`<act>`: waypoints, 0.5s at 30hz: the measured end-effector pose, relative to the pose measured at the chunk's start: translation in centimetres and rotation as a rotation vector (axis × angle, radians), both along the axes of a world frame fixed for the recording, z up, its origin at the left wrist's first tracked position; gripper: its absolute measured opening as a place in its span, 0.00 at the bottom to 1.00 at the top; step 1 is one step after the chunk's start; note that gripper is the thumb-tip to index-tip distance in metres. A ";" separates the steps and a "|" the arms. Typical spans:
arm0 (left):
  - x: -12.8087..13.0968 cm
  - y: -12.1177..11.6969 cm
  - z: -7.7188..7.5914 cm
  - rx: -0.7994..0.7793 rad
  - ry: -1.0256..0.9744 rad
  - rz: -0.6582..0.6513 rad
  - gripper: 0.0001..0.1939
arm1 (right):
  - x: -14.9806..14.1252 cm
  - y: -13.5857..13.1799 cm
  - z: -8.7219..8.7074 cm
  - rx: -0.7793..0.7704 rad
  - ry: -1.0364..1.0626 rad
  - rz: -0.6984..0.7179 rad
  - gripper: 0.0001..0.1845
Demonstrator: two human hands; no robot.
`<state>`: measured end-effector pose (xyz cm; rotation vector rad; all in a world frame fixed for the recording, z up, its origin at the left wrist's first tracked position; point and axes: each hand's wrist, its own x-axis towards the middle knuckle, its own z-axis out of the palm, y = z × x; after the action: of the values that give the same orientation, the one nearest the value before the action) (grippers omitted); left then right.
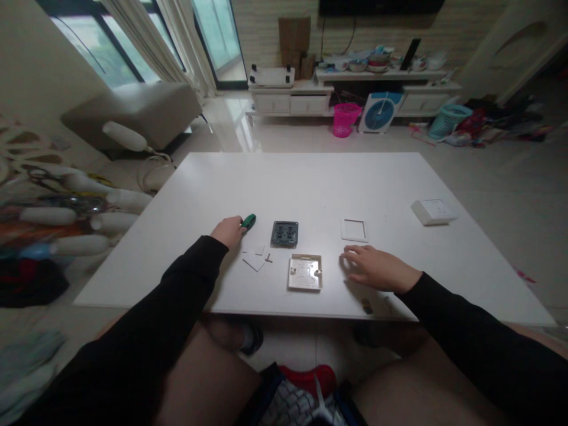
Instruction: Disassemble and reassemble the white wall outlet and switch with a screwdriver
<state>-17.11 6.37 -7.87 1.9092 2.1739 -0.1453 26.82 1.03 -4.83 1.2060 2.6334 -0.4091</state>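
Observation:
My left hand is closed on a small green-handled tool at the left of the white table; its working end is hidden. Near that hand lie thin white plates and a small grey T-shaped piece. A dark square switch or socket module sits to their right. In front of the module rests an open cream wall-mounting box. Fingers apart, my right hand hovers over or rests on the table, holding nothing visible. Just beyond it is a white square frame.
A white box stands at the right of the table. Small dark bits, possibly screws, lie by the near edge. Across the floor are a pink basket, a blue fan and a low cabinet.

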 end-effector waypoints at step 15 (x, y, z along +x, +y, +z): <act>-0.3 -0.2 -0.6 0.008 -0.024 -0.028 0.24 | -0.2 -0.1 0.1 -0.072 -0.046 -0.008 0.20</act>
<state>-17.37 6.13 -8.47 1.9356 2.1360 -0.1184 26.64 0.93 -4.71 1.1894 2.5531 -0.4669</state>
